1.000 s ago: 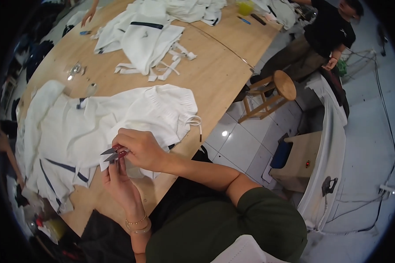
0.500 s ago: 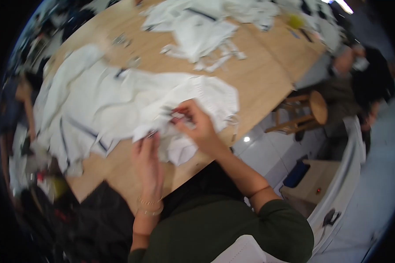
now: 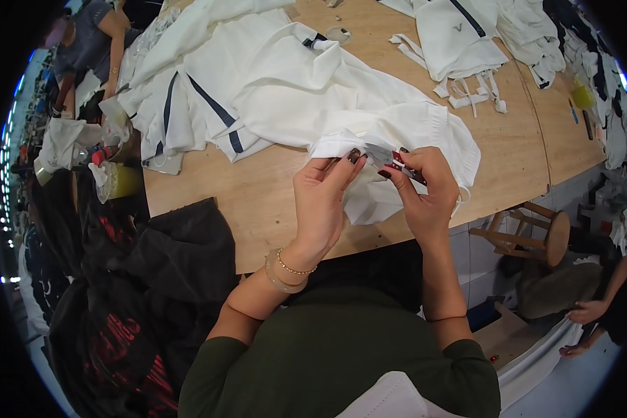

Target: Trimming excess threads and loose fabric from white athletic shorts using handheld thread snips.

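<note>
Table (image 3: 258, 209) carries a white garment (image 3: 313, 87), its long axis slanting toward the near right edge. Left hand (image 3: 320, 202) pinches it; just beside, the right hand (image 3: 428, 191) holds red-handled snips (image 3: 398, 159), perhaps pointing leftward, partly hidden.

Dark green short-sleeved top (image 3: 334, 348), beaded gold-toned bracelet (image 3: 297, 269), pale bangle (image 3: 274, 280), dark glossy nails (image 3: 354, 155)

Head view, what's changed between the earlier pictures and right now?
The right hand, held above the left hand a second ago, has moved right, so the two are now side by side. The view has swung, so the wooden stool sits further right and lower in the picture. Unchanged: the right hand grips small scissors, the left hand pinches white fabric, and the white garment lies on the table.
</note>
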`<state>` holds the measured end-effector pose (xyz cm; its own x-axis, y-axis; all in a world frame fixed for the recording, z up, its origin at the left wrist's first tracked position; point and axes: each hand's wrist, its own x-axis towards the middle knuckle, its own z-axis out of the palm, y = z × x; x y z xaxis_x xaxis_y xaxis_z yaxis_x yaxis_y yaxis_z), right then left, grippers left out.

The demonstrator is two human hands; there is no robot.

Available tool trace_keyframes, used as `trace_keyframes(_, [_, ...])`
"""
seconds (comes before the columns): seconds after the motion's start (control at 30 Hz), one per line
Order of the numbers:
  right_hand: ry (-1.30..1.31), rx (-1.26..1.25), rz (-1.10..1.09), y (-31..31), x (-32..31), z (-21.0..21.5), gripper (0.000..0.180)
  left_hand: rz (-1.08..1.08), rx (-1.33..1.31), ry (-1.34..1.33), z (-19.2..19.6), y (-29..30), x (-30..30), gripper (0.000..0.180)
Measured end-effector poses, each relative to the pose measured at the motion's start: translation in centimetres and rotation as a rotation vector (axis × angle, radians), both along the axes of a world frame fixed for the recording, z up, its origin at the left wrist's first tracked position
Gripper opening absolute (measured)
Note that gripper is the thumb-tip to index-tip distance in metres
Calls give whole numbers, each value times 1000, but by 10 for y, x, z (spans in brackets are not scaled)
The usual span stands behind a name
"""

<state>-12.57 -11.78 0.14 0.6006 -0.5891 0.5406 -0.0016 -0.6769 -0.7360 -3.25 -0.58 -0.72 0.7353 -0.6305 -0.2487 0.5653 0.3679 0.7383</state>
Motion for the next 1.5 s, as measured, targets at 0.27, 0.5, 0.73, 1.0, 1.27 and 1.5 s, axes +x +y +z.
trace_keyframes(0.27, [-2, -14, 24, 1, 2, -5, 22, -3, -17, 23, -2, 1, -1, 19])
trace_keyframes(0.5, [-33, 365, -27, 0, -5, -9, 31, -50, -54, 52, 2, 6, 1, 21])
trace_keyframes(0.73, [135, 264, 97, 0, 1, -24, 22, -197, 118, -228, 3, 24, 4, 24])
trace_keyframes(1.0, [49, 878, 277, -1, -1, -6, 4, 234, 473, -1315, -6, 13, 26, 25])
trace_keyframes(1.27, [-4, 991, 258, -18, -10, -13, 6, -530, 250, -530, -2, 34, 43, 18])
trace_keyframes(1.5, [-28, 452, 89, -10, -1, -15, 14, -324, 165, -195, -12, 30, 30, 28])
